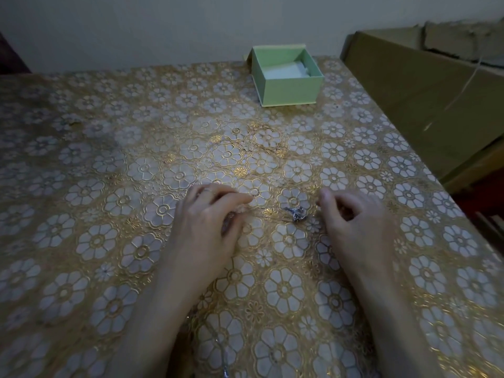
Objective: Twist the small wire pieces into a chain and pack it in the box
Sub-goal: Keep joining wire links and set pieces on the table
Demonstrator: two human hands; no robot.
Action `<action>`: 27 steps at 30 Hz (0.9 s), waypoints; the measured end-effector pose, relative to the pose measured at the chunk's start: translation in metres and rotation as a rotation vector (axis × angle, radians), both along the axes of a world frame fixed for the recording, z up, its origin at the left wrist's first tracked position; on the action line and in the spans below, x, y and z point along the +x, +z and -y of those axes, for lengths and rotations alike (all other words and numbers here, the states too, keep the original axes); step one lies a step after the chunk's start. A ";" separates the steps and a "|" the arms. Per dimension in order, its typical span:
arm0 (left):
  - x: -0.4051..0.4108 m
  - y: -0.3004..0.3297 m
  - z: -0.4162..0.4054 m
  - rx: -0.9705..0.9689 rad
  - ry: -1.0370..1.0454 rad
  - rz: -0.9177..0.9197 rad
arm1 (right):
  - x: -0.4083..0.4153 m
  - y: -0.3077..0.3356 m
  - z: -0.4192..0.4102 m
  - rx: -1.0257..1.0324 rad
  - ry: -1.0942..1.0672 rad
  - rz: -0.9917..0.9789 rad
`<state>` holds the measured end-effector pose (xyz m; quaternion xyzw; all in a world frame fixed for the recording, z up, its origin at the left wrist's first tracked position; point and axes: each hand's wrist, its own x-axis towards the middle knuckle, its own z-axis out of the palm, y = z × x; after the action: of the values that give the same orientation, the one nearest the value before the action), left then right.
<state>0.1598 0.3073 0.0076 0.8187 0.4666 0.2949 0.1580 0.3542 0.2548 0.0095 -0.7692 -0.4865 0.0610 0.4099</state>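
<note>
No text, label, brand, number or sign can be read anywhere in the head view.
</note>
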 end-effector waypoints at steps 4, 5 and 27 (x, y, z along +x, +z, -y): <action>-0.001 -0.001 -0.001 0.007 -0.005 -0.007 | -0.006 0.002 -0.001 0.009 0.056 0.119; 0.000 -0.002 -0.001 0.008 -0.006 -0.009 | -0.008 0.001 -0.001 -0.009 0.089 0.149; 0.032 -0.007 0.018 0.011 -0.170 -0.004 | -0.014 0.028 0.003 0.375 0.306 -1.210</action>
<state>0.1915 0.2894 0.0002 0.8568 0.3943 0.2812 0.1769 0.3403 0.2518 0.0378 -0.4364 -0.2764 0.4551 0.7253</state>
